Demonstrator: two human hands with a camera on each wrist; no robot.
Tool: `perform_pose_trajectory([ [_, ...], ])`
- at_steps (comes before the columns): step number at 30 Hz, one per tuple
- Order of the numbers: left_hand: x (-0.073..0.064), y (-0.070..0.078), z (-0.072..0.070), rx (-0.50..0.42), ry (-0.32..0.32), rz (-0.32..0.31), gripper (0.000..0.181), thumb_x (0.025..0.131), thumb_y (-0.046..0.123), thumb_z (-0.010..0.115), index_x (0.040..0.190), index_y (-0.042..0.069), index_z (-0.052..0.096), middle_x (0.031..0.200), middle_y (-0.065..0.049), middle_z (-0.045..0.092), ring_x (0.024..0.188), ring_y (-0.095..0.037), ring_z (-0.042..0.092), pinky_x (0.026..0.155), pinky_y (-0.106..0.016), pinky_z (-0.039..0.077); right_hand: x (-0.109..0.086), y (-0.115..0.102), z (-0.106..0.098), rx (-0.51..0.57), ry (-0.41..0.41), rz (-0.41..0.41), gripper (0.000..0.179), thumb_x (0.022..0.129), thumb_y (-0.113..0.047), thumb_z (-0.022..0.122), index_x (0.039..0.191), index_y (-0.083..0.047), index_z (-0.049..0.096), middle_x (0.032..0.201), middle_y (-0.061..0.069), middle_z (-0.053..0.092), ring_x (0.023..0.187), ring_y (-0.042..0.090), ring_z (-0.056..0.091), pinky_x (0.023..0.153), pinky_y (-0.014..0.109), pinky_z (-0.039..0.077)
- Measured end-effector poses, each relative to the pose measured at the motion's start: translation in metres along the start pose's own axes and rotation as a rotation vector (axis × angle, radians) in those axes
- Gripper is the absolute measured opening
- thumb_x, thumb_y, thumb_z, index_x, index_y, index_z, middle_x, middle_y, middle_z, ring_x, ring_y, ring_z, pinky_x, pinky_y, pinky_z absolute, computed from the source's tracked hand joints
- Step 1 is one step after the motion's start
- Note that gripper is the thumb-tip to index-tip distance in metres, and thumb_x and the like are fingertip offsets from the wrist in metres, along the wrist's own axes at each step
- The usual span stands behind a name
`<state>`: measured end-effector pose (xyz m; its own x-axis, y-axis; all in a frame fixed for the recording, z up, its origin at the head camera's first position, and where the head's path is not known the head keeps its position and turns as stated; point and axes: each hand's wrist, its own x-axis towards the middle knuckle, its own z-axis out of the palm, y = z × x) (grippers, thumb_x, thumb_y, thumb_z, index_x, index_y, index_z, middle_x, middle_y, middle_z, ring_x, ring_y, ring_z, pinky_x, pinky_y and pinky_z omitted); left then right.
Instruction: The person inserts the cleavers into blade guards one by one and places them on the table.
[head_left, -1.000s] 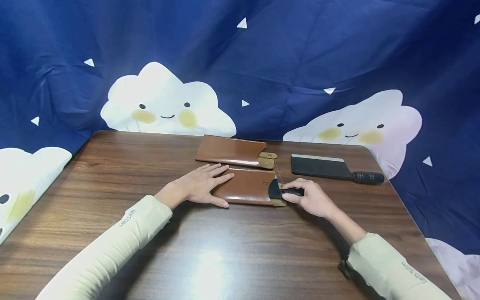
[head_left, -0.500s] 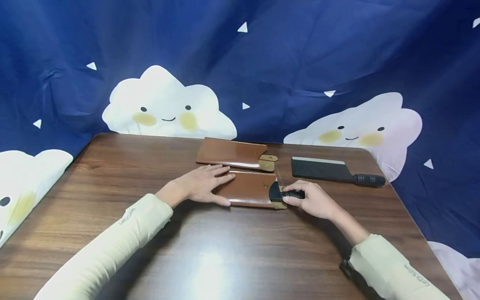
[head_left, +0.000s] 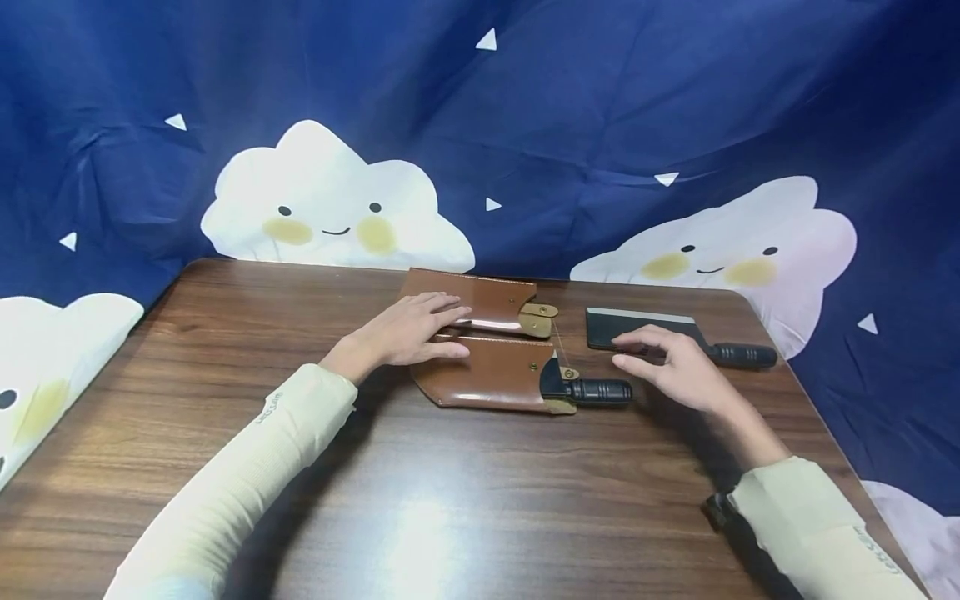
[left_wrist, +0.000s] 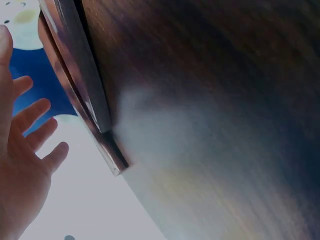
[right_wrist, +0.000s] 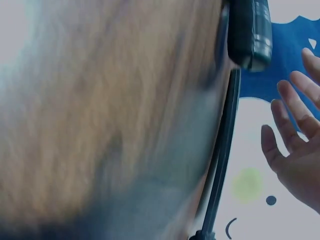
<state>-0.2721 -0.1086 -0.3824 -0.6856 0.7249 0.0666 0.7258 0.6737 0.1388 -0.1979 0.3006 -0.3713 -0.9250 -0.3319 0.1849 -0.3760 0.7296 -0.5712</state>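
Right grip point(head_left: 678, 371) newly off sheathed cleaver point(head_left: 602, 392)

On the brown, dark-streaked table point(head_left: 525, 517) we see brown sheaths point(head_left: 483, 375) and black-handled cleavers point(head_left: 603, 392); behind it, blue cloth point(head_left: 570, 100) with white clouds point(head_left: 330, 192).

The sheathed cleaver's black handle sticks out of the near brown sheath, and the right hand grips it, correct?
Not quite: in the head view, the right hand is clear of the black handle, not gripping it. The handle does protrude from the near brown sheath.
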Motion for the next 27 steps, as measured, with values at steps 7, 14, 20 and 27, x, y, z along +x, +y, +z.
perform_pose_trajectory([
  [7, 0.008, -0.011, 0.007, -0.058, 0.094, -0.031, 0.071, 0.097, 0.055, 0.061, 0.149, 0.008, 0.051, 0.15, -0.019, 0.047, 0.141, -0.038, 0.04, 0.112, -0.057, 0.034, -0.001, 0.014, -0.013, -0.041, 0.01, 0.01, 0.037, 0.096, -0.031, 0.072, 0.123, -0.005, 0.071, 0.124, 0.014, 0.068, 0.118, 0.037, 0.06, 0.096, 0.057, 0.043],
  [14, 0.016, -0.023, 0.008, -0.072, 0.132, -0.038, 0.068, 0.096, 0.05, 0.064, 0.146, 0.006, 0.054, 0.148, -0.02, 0.049, 0.139, -0.039, 0.041, 0.112, -0.057, 0.033, 0.0, 0.028, -0.016, -0.033, 0.016, 0.042, 0.04, 0.096, -0.03, 0.072, 0.125, -0.003, 0.07, 0.13, 0.02, 0.063, 0.123, 0.041, 0.054, 0.096, 0.059, 0.042],
  [20, 0.019, -0.032, 0.01, -0.076, 0.135, -0.06, 0.071, 0.093, 0.05, 0.067, 0.146, 0.004, 0.054, 0.148, -0.02, 0.05, 0.139, -0.038, 0.041, 0.113, -0.055, 0.033, 0.0, 0.035, -0.024, -0.083, 0.011, 0.063, 0.041, 0.095, -0.033, 0.073, 0.125, -0.005, 0.069, 0.132, 0.02, 0.062, 0.125, 0.043, 0.054, 0.096, 0.06, 0.042],
  [27, 0.03, -0.032, 0.008, -0.079, 0.147, -0.058, 0.08, 0.088, 0.056, 0.07, 0.147, 0.006, 0.053, 0.151, -0.018, 0.047, 0.141, -0.035, 0.039, 0.115, -0.051, 0.03, -0.005, 0.048, -0.038, -0.119, 0.037, 0.077, 0.045, 0.093, -0.033, 0.076, 0.127, -0.005, 0.068, 0.133, 0.022, 0.062, 0.121, 0.044, 0.055, 0.092, 0.059, 0.043],
])
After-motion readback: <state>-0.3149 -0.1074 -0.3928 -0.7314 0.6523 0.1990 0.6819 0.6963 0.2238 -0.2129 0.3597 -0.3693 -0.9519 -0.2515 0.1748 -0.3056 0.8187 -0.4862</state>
